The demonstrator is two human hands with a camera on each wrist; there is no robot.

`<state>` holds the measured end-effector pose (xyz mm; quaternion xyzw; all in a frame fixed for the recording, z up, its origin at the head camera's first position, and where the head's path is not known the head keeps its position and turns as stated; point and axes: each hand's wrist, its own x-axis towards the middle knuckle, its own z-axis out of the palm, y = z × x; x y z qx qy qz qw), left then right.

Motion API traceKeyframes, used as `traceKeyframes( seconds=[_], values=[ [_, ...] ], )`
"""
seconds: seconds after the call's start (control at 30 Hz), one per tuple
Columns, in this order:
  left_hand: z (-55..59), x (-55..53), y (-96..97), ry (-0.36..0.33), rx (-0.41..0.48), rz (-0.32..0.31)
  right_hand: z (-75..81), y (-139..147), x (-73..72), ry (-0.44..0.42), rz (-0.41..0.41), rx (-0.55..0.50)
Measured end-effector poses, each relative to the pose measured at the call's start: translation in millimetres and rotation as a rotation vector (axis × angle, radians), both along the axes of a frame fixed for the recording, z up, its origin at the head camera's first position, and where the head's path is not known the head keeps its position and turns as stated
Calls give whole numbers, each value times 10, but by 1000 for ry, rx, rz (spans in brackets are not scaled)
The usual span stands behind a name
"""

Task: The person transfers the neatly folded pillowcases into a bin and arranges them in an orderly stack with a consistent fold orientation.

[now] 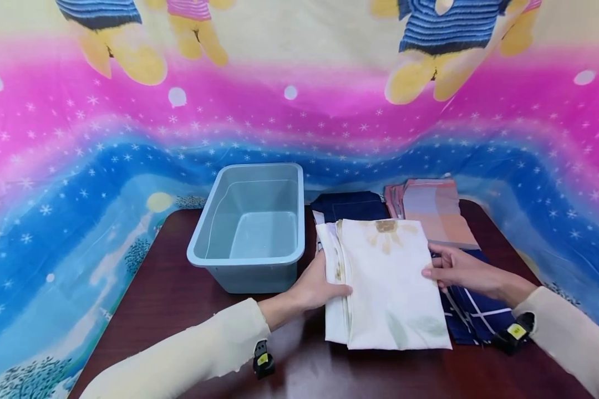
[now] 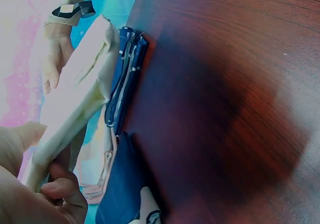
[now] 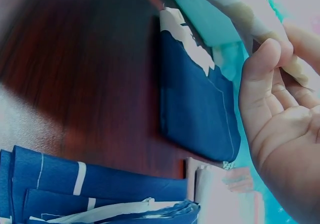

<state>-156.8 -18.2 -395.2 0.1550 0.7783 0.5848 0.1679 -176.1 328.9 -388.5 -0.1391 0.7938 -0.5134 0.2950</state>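
A folded white cloth (image 1: 389, 282) with a printed flower and leaves is held up above the table between both hands. My left hand (image 1: 315, 284) grips its left edge, thumb on the front and fingers behind, as the left wrist view also shows. At the opposite edge, my right hand (image 1: 461, 271) pinches the cloth between thumb and fingers. In the right wrist view, the pinched edge of the white cloth (image 3: 240, 12) shows at the top. Folded dark blue cloth with white lines (image 1: 479, 313) lies beneath the right hand, partly hidden.
Left of the cloth stands a grey-blue plastic basin (image 1: 259, 277), with nothing in it. Behind lie a folded navy cloth (image 1: 351, 206) and a folded pink and peach checked cloth (image 1: 436, 213). All rest on a dark red-brown wooden table (image 1: 179, 332), backed by a printed curtain (image 1: 289, 122).
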Motion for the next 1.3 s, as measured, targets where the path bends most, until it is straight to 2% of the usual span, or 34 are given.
traceKeyframes(
  seconds=[0.17,0.33,0.57,0.8,0.97,1.13,1.3],
  values=[
    [132,1,-25,34,11,-22,70,-35,-6,19,-16,25],
    [248,-18,-38,56,-13,-9,134,-60,-23,50,-26,13],
    [353,-56,-61,86,-17,-1,247,-65,-37,51,-38,-5],
    [466,-58,-145,12,-45,13,310,-125,-16,72,-28,-33],
    [576,-102,-231,8,-54,-18,360,-185,-23,93,-18,-49],
    [692,-175,-324,-13,-55,-21,411,-271,-69,108,-24,-51],
    [749,-213,-416,-24,-61,-26,460,-364,-109,79,-33,-54]
  ],
)
